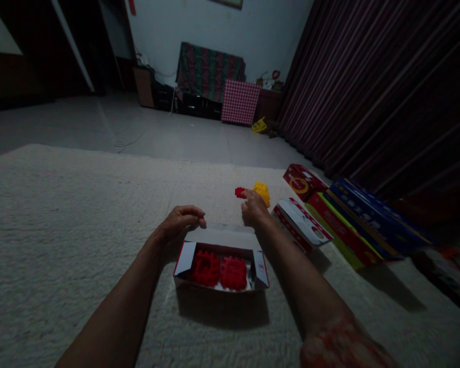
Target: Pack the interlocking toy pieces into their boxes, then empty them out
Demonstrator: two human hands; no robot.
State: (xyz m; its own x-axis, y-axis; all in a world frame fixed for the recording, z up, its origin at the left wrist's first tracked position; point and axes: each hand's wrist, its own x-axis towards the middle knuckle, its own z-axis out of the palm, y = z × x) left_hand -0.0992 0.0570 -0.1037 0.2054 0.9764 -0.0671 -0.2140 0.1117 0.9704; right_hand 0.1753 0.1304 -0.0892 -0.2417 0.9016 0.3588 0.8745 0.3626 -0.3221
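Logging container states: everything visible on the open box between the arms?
The box looks like cardboard: oblong, white inside, red-edged. It stands open on the pale mat, white lid folded back on the far side, a white flap at each end. Two red, toothed blocks sit side by side inside. The left hand is by the lid's far left corner, contact unclear. The right forearm passes alongside the right end.

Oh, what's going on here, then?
A person is handling toothed plastic pieces on a pale mat. The right hand reaches beyond an open box, its fingertips at a small red piece near a yellow piece. The left hand is by the box's raised flap. Inside lie larger red pieces.
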